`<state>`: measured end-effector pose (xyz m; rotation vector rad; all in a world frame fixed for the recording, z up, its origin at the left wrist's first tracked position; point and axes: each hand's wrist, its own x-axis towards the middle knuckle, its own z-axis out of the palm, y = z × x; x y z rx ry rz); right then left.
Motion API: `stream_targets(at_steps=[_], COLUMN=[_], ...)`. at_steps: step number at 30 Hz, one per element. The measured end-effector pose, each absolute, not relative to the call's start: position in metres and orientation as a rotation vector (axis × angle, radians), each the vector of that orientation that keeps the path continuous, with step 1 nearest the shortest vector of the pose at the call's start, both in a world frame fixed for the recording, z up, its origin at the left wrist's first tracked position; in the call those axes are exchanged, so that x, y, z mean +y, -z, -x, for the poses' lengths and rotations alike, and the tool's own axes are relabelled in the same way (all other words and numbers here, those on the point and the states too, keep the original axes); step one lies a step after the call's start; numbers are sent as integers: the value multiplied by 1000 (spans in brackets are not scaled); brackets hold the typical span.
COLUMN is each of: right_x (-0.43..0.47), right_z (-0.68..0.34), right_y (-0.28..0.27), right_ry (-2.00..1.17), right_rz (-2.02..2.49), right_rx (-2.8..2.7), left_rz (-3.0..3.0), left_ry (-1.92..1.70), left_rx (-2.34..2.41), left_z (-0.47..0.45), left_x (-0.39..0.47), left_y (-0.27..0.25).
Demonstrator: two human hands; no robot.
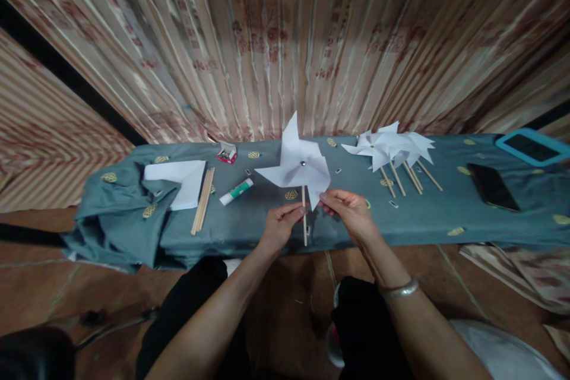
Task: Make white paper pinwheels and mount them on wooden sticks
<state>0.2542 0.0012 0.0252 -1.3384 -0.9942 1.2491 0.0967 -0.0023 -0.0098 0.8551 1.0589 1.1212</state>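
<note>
A white paper pinwheel [296,157] with a shiny pin at its centre stands upright over the cloth-covered table. Its wooden stick [305,228] is pinched between the thumb and fingers of my left hand [282,222]. My right hand [351,211] is closed at the tip of the pinwheel's lower right blade, thumb and fingers pressed together there. Left of my hands lie a green and white glue stick [236,192] and a small open red and white box [227,153] with metallic bits inside.
Several white pinwheels [392,145] lie overlapping at the right, near a black phone [493,187] and a blue-framed tablet [534,147]. To the left are wooden sticks [203,202] and white paper sheets [189,187] partly under bunched cloth. A curtain [285,41] hangs behind the table.
</note>
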Motion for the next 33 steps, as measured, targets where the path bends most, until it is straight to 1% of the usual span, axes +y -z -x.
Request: stream_targets(at_steps=[7, 13, 18, 21, 30, 33], right_x=[-1, -4, -10, -12, -12, -12], right_z=[-245, -250, -251, -248, -244, -245], right_y=[-27, -19, -10, -9, -9, -12], right_ry=[-1279, -1169, -1327, -1333, -1242, -1268], right_rz=[1334, 1368, 1414, 1409, 1413, 1422], right_rx=[-1033, -1308, -1673, -1766, -1785, -1759], left_rz=[-892, -895, -789, -765, -763, -763], left_ry=[-1087, -1102, -1136, -1141, -1128, -1126], left_rx=[1004, 1040, 1042, 1017, 1027, 1041], left_z=[-97, -96, -93, -92, -93, -93], left_x=[-3, -4, 0, 1, -5, -6], left_y=[8, 0, 0, 0, 3, 6])
